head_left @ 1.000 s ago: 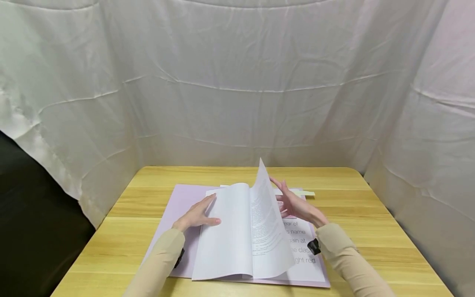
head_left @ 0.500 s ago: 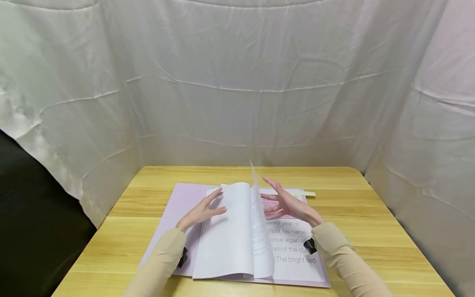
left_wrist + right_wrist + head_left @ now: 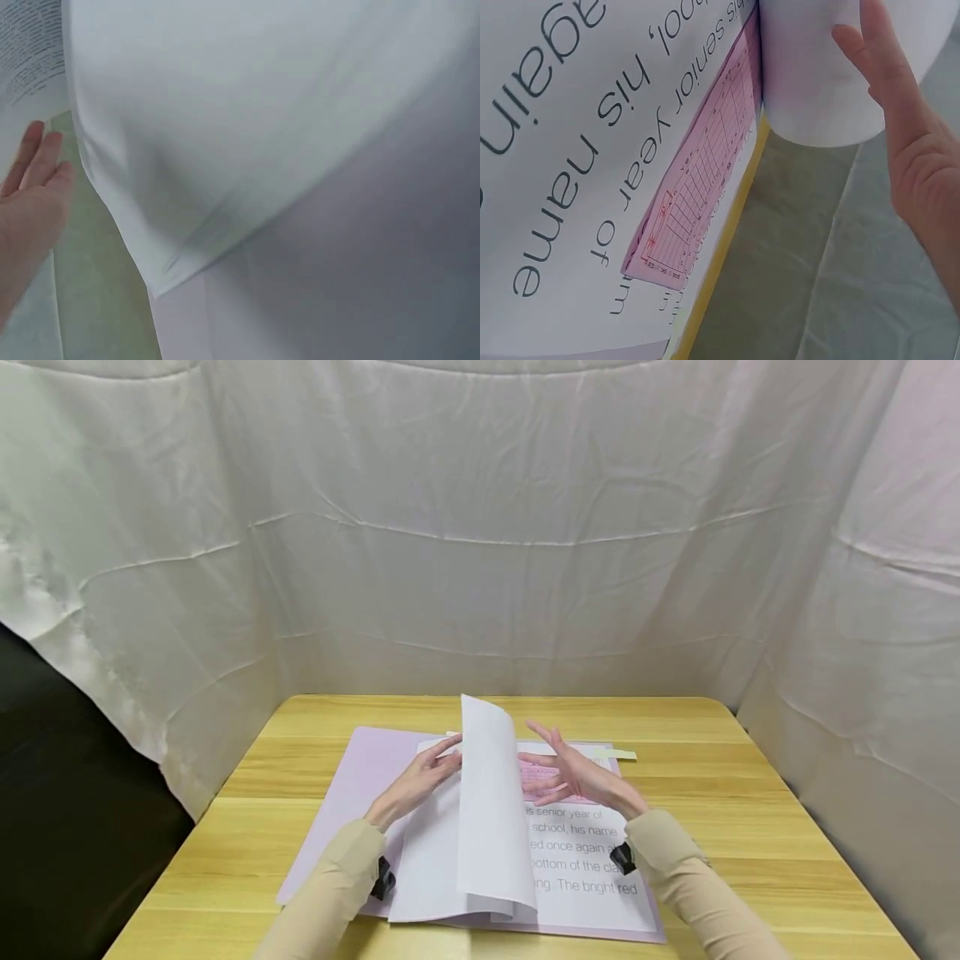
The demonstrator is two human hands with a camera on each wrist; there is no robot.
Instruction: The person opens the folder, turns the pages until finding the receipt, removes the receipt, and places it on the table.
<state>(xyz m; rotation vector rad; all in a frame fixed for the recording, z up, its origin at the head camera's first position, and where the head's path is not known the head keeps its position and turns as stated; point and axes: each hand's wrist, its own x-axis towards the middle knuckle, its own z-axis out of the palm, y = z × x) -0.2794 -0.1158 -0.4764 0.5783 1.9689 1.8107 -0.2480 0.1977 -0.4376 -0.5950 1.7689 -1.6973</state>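
A white sheet (image 3: 491, 810) stands curled over the middle of an open stack of paper, its top leaning left. My left hand (image 3: 420, 783) is at the sheet's left side, fingers extended toward its edge; whether they touch it, I cannot tell. In the left wrist view, that left hand (image 3: 34, 202) appears beside small printed text. My right hand (image 3: 581, 777) is spread at the sheet's right side, over the large-print page (image 3: 581, 868). In the right wrist view its fingers (image 3: 889, 67) overlap the curled sheet. A pink gridded slip (image 3: 694, 180) lies on the large-print page.
A lavender cover (image 3: 367, 768) lies beneath the papers on the wooden table (image 3: 750, 827). At the upper right a pale yellow strip (image 3: 618, 754) sticks out past the cover. White curtains (image 3: 480, 568) surround the table at the back and sides.
The sheet has swung from right to left past upright, uncovering more of the large-print page and pink slip. My right hand has followed leftward; the left hand has come closer to the sheet.
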